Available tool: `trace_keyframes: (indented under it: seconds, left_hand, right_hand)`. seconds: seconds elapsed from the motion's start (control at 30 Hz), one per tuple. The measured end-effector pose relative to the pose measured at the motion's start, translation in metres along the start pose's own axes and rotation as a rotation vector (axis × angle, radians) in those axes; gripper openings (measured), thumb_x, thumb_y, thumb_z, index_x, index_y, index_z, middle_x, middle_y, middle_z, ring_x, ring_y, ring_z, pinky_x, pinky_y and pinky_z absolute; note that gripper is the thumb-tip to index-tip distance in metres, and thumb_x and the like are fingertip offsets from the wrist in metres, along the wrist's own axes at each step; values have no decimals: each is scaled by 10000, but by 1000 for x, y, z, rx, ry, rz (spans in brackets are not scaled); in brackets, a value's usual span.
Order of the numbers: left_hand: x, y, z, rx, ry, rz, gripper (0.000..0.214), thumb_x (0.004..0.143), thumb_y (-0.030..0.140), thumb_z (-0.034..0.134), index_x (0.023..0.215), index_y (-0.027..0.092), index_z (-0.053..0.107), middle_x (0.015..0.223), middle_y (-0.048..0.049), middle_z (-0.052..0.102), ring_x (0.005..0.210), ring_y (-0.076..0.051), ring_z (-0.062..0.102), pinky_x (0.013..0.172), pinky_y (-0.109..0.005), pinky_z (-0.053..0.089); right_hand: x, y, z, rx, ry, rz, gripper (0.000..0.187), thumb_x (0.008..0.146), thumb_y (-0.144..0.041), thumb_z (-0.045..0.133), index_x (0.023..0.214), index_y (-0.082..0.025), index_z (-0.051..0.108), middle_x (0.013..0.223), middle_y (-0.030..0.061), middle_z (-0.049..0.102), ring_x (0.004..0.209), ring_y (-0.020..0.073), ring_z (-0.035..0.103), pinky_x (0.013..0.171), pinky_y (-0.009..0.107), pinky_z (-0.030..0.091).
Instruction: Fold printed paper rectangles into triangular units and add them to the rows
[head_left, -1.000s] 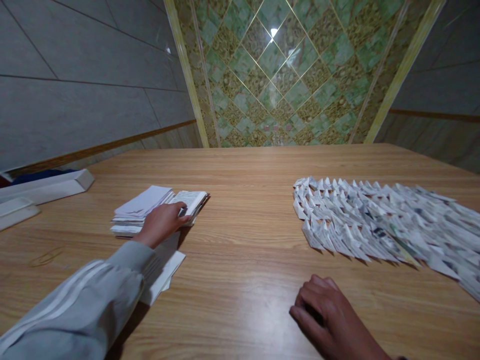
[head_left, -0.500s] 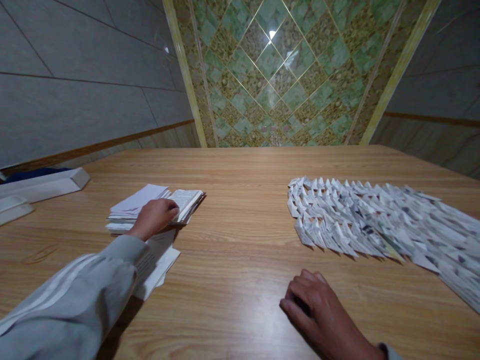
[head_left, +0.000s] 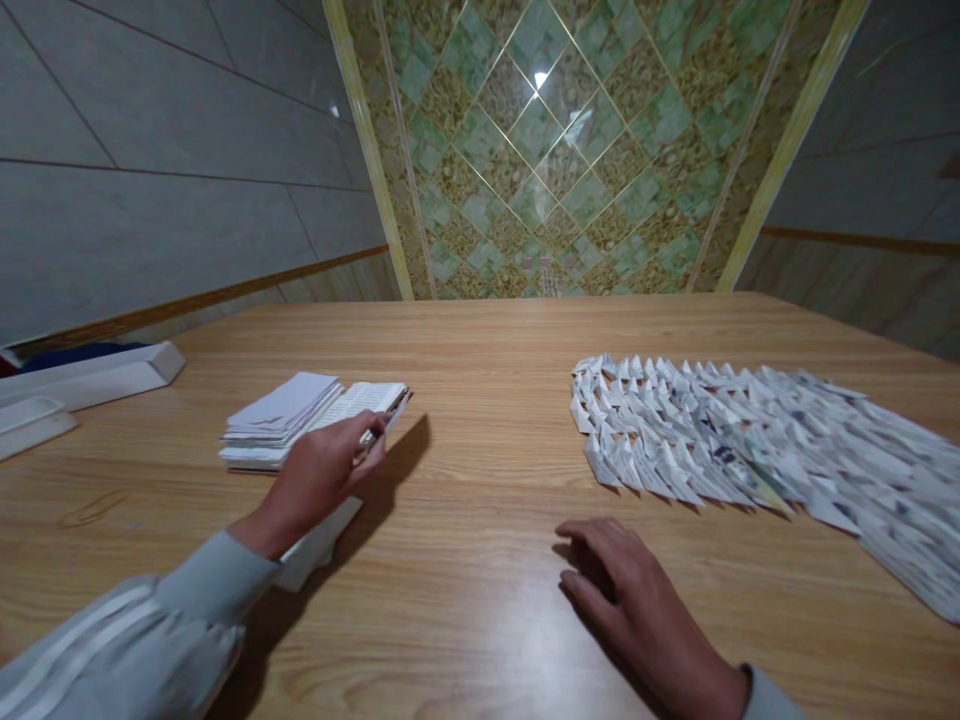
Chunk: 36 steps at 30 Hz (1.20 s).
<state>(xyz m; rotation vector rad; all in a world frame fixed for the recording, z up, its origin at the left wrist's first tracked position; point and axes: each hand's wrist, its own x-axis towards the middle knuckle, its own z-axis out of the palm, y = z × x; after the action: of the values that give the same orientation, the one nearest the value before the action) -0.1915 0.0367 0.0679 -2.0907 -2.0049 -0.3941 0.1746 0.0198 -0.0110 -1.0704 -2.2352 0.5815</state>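
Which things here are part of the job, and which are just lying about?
In use: left hand pinching the top sheet of the paper stack; folded paper pieces; right hand, flat on the table.
Lying about: long white boxes at the left edge; dark blue thing behind them.

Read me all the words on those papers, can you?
No word here can be read.
Printed sheet on the paper stack, pinched by the left hand: rows of print, too small to read.
Folded paper pieces: dark print, too blurred to read.
White boxes: no words show.
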Motion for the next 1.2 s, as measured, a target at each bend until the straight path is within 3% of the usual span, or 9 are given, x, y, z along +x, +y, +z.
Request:
trace_keyframes:
  seconds: [0.13, 0.27, 0.4, 0.53, 0.67, 0.87, 1.0, 1.13, 1.2]
  left_hand:
    - [-29, 57, 6, -167, 167, 599, 320, 910, 110, 447, 1200, 146, 579, 1153, -128, 741, 1002, -201, 725, 851, -297, 571]
    - [-54, 117, 16, -210, 187, 845, 229, 917, 62, 428, 1044, 141, 602, 1091, -129, 759, 972, -218, 733, 838, -343, 603]
    - [-76, 151, 29, -311, 118, 830, 155, 902, 78, 472, 928, 160, 602, 1095, -104, 753, 977, -231, 722, 854, -375, 601]
    - [-86, 168, 35, -376, -3, 709, 77, 877, 196, 573, 949, 178, 593, 1061, -96, 743, 901, -237, 711, 787, -371, 608]
    - [-83, 178, 36, -334, -116, 656, 212, 831, 243, 682, 1020, 199, 598, 1073, -60, 742, 890, -272, 684, 737, -416, 607]
    - [-80, 170, 55, -429, 98, 680, 220, 970, 114, 436, 878, 189, 621, 999, -39, 766, 852, -211, 673, 697, -319, 561]
    - [-76, 159, 63, -397, 194, 627, 315, 1028, 149, 369, 928, 181, 665, 1020, -56, 763, 896, -210, 654, 772, -343, 514]
    - [-77, 162, 63, -305, 278, 570, 296, 1018, 167, 410, 1143, 210, 674, 1127, -88, 729, 906, -228, 626, 775, -374, 455]
    - [-80, 168, 64, -301, 339, 573, 265, 1010, 192, 442, 1082, 236, 693, 1021, -63, 739, 794, -198, 619, 692, -331, 436]
  right_hand:
    - [5, 4, -16, -8, 218, -82, 688, 881, -185, 616, 1485, -266, 299, 1416, 116, 469, 1272, 269, 467, 1028, 439, 449]
    - [6, 9, -37, -129, 139, -230, 771, 844, -137, 642, 1515, -227, 273, 1530, 146, 344, 1381, 304, 334, 1105, 514, 343]
    - [-3, 16, -53, -162, -23, -339, 335, 824, -31, 577, 1094, -219, 639, 1295, 93, 594, 1187, 270, 494, 989, 464, 382]
    - [-16, 22, -57, -126, -181, -350, 228, 761, 4, 603, 853, -202, 635, 940, 10, 709, 942, 205, 571, 922, 416, 360]
    - [-22, 26, -57, -81, -210, -334, 237, 752, 8, 616, 859, -202, 642, 914, -1, 720, 881, 183, 570, 903, 392, 351]
    - [-21, 33, -64, -53, -189, -326, 134, 868, -89, 612, 871, -209, 671, 981, 24, 740, 908, 185, 575, 901, 381, 361]
    - [-20, 27, -65, -38, -204, -339, 93, 918, -158, 591, 885, -206, 663, 824, 20, 702, 839, 183, 555, 840, 369, 368]
    - [-23, 12, -55, -200, -52, -410, 178, 957, -167, 494, 868, -176, 648, 712, 28, 618, 778, 196, 508, 820, 393, 350]
    - [-25, 4, -48, -286, 27, -439, 239, 965, -131, 451, 813, -176, 630, 637, 10, 571, 699, 179, 471, 802, 383, 350]
